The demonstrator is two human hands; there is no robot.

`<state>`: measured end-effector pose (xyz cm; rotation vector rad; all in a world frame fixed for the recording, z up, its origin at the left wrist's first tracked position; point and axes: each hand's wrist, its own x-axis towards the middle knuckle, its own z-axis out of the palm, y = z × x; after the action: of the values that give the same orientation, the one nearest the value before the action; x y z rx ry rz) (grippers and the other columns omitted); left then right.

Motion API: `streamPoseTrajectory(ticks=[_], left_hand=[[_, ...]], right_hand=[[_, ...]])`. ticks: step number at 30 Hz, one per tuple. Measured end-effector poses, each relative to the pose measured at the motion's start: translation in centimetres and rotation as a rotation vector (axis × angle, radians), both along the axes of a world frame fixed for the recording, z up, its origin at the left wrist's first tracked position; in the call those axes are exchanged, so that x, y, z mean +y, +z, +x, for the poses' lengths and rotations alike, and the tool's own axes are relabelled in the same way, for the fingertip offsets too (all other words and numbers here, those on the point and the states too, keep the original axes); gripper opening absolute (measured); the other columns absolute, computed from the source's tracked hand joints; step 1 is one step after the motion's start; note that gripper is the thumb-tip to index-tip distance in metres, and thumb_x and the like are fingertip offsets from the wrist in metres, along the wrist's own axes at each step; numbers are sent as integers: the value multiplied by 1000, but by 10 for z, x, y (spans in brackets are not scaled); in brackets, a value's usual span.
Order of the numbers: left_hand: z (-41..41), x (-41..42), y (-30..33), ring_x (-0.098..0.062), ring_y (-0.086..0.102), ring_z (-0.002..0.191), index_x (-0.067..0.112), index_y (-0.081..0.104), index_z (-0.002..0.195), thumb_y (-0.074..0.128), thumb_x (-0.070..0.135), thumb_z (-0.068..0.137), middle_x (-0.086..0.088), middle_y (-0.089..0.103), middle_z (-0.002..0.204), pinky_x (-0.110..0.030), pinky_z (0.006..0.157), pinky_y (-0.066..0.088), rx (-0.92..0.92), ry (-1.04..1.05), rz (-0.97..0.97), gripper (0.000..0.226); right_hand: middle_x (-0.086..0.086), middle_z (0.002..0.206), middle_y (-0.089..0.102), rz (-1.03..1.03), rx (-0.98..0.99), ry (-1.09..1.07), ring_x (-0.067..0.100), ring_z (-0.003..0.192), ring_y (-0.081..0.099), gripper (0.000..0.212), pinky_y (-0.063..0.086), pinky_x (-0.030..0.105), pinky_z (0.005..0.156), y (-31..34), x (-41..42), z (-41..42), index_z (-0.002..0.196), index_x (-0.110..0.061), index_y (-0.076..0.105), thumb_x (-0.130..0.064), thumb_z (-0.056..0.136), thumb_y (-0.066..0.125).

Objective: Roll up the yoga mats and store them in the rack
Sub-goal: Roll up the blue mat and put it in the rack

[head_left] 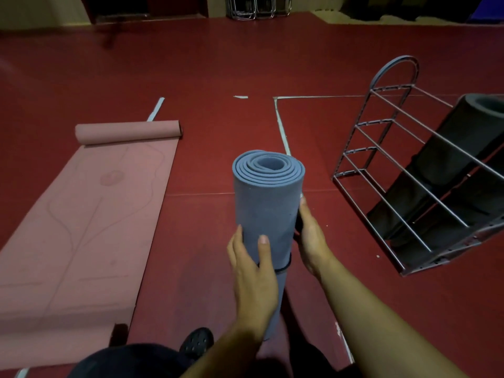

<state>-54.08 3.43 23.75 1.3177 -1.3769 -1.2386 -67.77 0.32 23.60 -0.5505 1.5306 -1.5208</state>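
Observation:
A rolled blue yoga mat (267, 197) stands upright in front of me, its spiral end facing up. My left hand (252, 271) grips its lower half, thumb across the front. My right hand (311, 236) holds the mat's right side and pinches a black strap (283, 266) that loops around the roll. A pink yoga mat (81, 227) lies flat on the floor to the left, its far end partly rolled (128, 131). A grey wire rack (392, 159) stands at the right with dark rolled mats (447, 165) lying in it.
The floor is dark red with white tape lines (282, 135). Metal chair legs (256, 8) stand at the far wall. My dark shoe (196, 341) shows near the pink mat's corner. Open floor lies between the blue mat and the rack.

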Motion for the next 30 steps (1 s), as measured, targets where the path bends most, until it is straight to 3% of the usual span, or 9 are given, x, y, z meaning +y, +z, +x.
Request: streamPoseTrajectory(ticks=[4, 7, 9, 11, 15, 20, 25, 28, 30], left_hand=[[0, -29, 12, -13, 40, 140, 18, 27, 158, 37, 40, 109, -1, 36, 159, -22, 110, 33, 153, 59, 86, 55], [10, -60, 10, -15, 47, 130, 24, 39, 143, 29, 40, 112, -2, 48, 148, -21, 100, 34, 157, 20, 104, 36], [15, -75, 9, -21, 34, 147, 29, 39, 150, 26, 54, 109, 1, 40, 155, -35, 117, 28, 59, 17, 129, 50], [20, -89, 7, -23, 25, 153, 25, 41, 154, 27, 76, 98, 2, 34, 160, -47, 125, 22, 35, 77, 252, 77], [35, -125, -30, -18, 41, 146, 40, 53, 146, 30, 108, 64, 6, 45, 159, -51, 120, 32, 154, 67, 366, 109], [34, -103, 8, -11, 60, 117, 33, 69, 114, 31, 58, 107, 9, 68, 120, -36, 110, 44, 284, 10, 302, 46], [34, -103, -12, -11, 54, 130, 32, 61, 138, 31, 57, 107, 11, 61, 141, -38, 113, 41, 261, -83, 301, 50], [29, -104, -25, -2, 56, 119, 31, 68, 122, 34, 60, 106, 18, 65, 127, -35, 104, 36, 346, -56, 406, 48], [30, -107, -42, -5, 59, 104, 26, 69, 120, 39, 54, 107, 15, 70, 115, -35, 90, 39, 335, -14, 502, 44]], right_hand=[[-16, 94, 76, 25, 55, 26, 6, 86, 65, 61, 47, 31, 88, -1, 9, -2, 129, -26, 69, -68, 100, 34], [-14, 125, 70, 43, 77, 81, 8, 111, 62, 70, 44, 38, 99, -4, 14, 1, 136, -38, 64, -85, 86, 45], [-21, 133, 64, 25, 44, 135, 6, 124, 57, 62, 44, 43, 99, -5, 16, 5, 126, -46, 63, -86, 79, 53], [-21, 122, 67, 5, -9, 170, 6, 115, 60, 51, 48, 40, 85, -3, 13, 11, 113, -41, 60, -80, 81, 58], [-6, 119, 65, -66, 46, 134, 7, 104, 64, 60, 60, 38, 75, 6, 15, 26, 119, -25, 55, -68, 80, 69], [-12, 111, 64, -64, 222, 112, 5, 105, 64, 65, 57, 41, 93, 8, 20, 26, 115, -32, 56, -76, 70, 70], [-17, 122, 71, -39, 73, -54, 4, 118, 63, 73, 54, 47, 100, -10, 24, 19, 126, -39, 65, -90, 84, 36], [-2, 119, 75, 1, -98, -181, 14, 114, 66, 76, 57, 43, 93, -27, 21, 13, 116, -21, 75, -75, 97, 25], [3, 116, 71, 89, -91, -246, 15, 101, 65, 52, 59, 37, 82, -46, 20, 15, 112, -14, 73, -53, 107, 39]])
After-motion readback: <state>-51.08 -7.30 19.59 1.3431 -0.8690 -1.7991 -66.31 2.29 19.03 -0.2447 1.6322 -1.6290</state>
